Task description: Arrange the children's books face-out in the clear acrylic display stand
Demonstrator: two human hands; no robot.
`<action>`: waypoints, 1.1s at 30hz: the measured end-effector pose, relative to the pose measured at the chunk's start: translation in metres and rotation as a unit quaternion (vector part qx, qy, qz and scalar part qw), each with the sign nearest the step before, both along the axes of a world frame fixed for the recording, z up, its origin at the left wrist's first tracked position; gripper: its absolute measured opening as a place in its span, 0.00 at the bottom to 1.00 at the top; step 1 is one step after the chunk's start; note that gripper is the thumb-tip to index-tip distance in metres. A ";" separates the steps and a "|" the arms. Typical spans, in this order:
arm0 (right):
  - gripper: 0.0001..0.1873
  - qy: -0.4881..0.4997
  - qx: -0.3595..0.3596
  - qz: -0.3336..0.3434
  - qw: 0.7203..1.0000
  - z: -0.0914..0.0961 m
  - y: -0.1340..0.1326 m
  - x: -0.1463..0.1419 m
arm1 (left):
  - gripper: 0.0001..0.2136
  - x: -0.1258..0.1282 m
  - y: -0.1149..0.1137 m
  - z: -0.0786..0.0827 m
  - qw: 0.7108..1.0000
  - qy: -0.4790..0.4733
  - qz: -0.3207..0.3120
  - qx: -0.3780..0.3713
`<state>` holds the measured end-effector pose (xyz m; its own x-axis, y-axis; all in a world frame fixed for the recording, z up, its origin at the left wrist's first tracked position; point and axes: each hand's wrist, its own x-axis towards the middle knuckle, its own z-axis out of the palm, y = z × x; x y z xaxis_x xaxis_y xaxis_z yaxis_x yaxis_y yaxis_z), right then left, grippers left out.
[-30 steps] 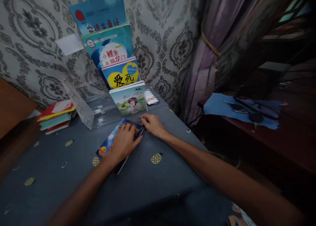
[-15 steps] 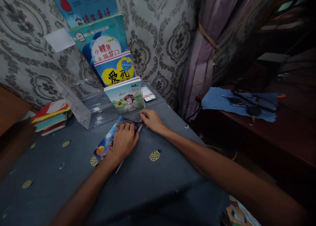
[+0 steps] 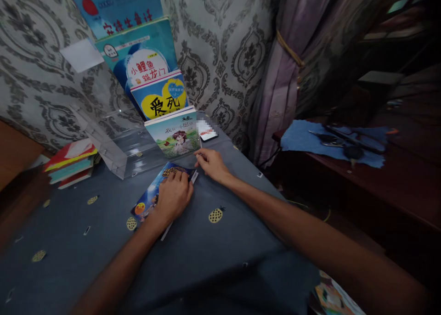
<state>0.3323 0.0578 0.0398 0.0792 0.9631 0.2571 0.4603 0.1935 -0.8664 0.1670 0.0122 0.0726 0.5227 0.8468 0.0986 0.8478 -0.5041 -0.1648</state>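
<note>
A blue picture book [image 3: 146, 195] lies slantwise on the dark cloth. My left hand [image 3: 175, 194] is closed over its upper part, fingers bent across the cover and the thumb side by the page edge. Just beyond the book's top right corner is my right hand [image 3: 212, 164], its fingers curled and pinched together; whatever they hold, if anything, is too small to make out. Those fingertips are close to the lower right corner of a clear tiered stand [image 3: 120, 161]. On the stand's front tier a green book [image 3: 179, 138] leans upright.
Behind the green book rise a yellow-and-blue book [image 3: 165, 99], a teal book [image 3: 144, 53] and a blue book [image 3: 120, 7]. A book stack [image 3: 74, 161] sits left, a phone [image 3: 207, 130] right of the stand. Glasses [image 3: 354, 138] lie on a blue cloth [image 3: 299, 140].
My right hand has shifted very slightly, and the camera view has moved a little. My left hand stays on the blue picture book, which lies where it was.
</note>
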 end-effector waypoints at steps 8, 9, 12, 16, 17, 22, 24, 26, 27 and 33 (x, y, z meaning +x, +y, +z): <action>0.14 0.037 0.038 0.021 0.998 -0.001 -0.001 -0.001 | 0.12 0.000 -0.001 0.000 1.000 -0.002 0.003 0.001; 0.14 0.043 0.045 0.024 0.998 -0.002 -0.001 -0.001 | 0.12 0.000 -0.001 0.000 1.000 -0.001 0.001 0.003; 0.14 0.049 0.058 0.036 0.996 -0.003 0.000 -0.002 | 0.12 0.000 -0.003 -0.001 1.000 0.003 -0.002 0.007; 0.14 0.014 0.053 0.038 0.998 -0.001 -0.001 -0.002 | 0.12 -0.001 -0.004 -0.004 1.000 0.008 -0.009 0.016; 0.15 -0.004 0.052 0.035 0.998 0.000 -0.002 -0.002 | 0.12 -0.002 -0.004 -0.005 1.000 0.008 -0.013 0.020; 0.16 -0.107 0.034 0.024 0.993 0.006 -0.009 -0.004 | 0.16 -0.006 -0.002 -0.015 0.998 -0.020 -0.053 0.041; 0.17 -0.143 0.024 0.019 0.989 0.008 -0.012 -0.005 | 0.17 -0.007 0.000 -0.019 0.996 -0.034 -0.070 0.045; 0.17 -0.175 0.018 0.015 0.984 0.011 -0.014 -0.005 | 0.18 -0.008 0.001 -0.021 0.995 -0.043 -0.077 0.042; 0.17 -0.191 0.016 0.013 0.981 0.011 -0.014 -0.006 | 0.18 -0.008 0.001 -0.021 0.995 -0.045 -0.076 0.040; 0.18 -0.265 -0.007 0.010 0.964 0.014 -0.016 -0.008 | 0.18 -0.006 0.001 -0.019 0.997 -0.025 -0.072 0.030</action>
<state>0.3240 0.0421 0.0537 -0.0780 0.9665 0.2444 0.8351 0.1972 -0.5135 0.1612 0.0128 0.0541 0.6317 0.7551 0.1755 0.7751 -0.6120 -0.1570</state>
